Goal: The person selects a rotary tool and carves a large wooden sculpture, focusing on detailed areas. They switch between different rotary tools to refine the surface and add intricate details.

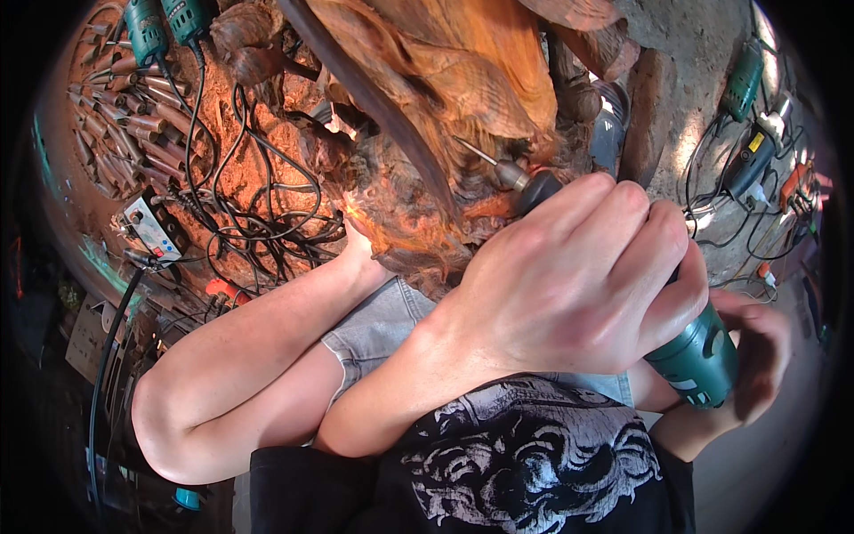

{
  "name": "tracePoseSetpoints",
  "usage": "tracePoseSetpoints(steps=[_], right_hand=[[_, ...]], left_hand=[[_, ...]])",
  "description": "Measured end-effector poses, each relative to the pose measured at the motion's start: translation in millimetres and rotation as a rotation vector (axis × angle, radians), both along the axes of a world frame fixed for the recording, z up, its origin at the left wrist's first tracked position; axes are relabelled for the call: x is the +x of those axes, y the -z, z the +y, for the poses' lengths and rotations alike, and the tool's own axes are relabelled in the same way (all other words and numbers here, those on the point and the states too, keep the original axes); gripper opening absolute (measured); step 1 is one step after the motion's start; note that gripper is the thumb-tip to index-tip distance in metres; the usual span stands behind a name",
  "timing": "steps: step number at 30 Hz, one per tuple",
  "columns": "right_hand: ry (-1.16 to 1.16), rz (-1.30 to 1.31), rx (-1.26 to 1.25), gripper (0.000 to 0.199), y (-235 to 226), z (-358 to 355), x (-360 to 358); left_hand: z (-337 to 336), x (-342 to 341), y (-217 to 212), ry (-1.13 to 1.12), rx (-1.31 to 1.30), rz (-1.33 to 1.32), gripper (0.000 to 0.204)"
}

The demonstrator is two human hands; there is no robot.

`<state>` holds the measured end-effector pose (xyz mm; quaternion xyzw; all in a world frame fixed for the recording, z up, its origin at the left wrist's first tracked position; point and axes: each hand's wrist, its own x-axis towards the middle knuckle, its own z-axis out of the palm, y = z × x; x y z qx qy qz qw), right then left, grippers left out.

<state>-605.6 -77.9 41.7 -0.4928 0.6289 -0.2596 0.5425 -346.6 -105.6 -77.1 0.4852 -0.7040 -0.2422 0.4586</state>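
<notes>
Plainly, we see the left hand (578,276) wrapped tight around the front of the green grinder (703,356), knuckles up, while the right hand (756,356) curls closed around its tail end. The thin bit (480,156) sticks out past the left fingers and points up and to the left into a dark hollow of the big reddish wood carving (445,71). We cannot tell whether its tip touches the wood.

The main danger, as we judge it, is the bit catching in the rough, stringy grain. A snag could jerk the grinder sideways, gouge the carving or bend the slim shaft. The left fingers sit just behind the chuck, so a slip forward could bring them onto the spinning part.

A bare bent limb, which we take for a leg (249,347), lies close under the carving, and a kick downward could send the bit toward it. Dust and chips could also fly up toward the face from this close.

To the left, a tangle of black cords (258,214) lies on the bench near a row of chisels (124,116). The grinder's own cord is not visible; if it runs into that tangle, a tug could pull the tool off line.
</notes>
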Motion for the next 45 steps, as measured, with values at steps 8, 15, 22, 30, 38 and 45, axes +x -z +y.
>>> tracePoseSetpoints(steps=[8,15,22,30,38,45], right_hand=[[-0.621,0.284,-0.189,0.072,-3.2,-21.7,39.3],[-0.59,0.414,-0.22,0.068,0.5,-23.6,54.0],[-0.55,0.446,-0.206,0.066,2.1,-22.2,58.4],[-0.542,0.442,-0.197,0.068,4.4,-22.5,56.8],[-0.541,0.439,-0.188,0.068,4.9,-21.0,54.1],[-0.522,0.416,-0.16,0.066,4.7,-22.8,54.4]], left_hand=[[-3.7,-1.0,3.1,0.058,0.004,0.008,0.015],[-5.1,4.1,4.3,0.065,0.016,0.01,0.015],[-4.8,2.2,4.7,0.054,0.031,-0.019,0.012],[-5.0,1.4,4.5,0.049,0.04,-0.029,0.01],[-4.4,-0.2,4.4,0.049,0.048,-0.023,0.01],[-5.0,3.8,0.8,0.082,0.086,-0.059,0.011]])
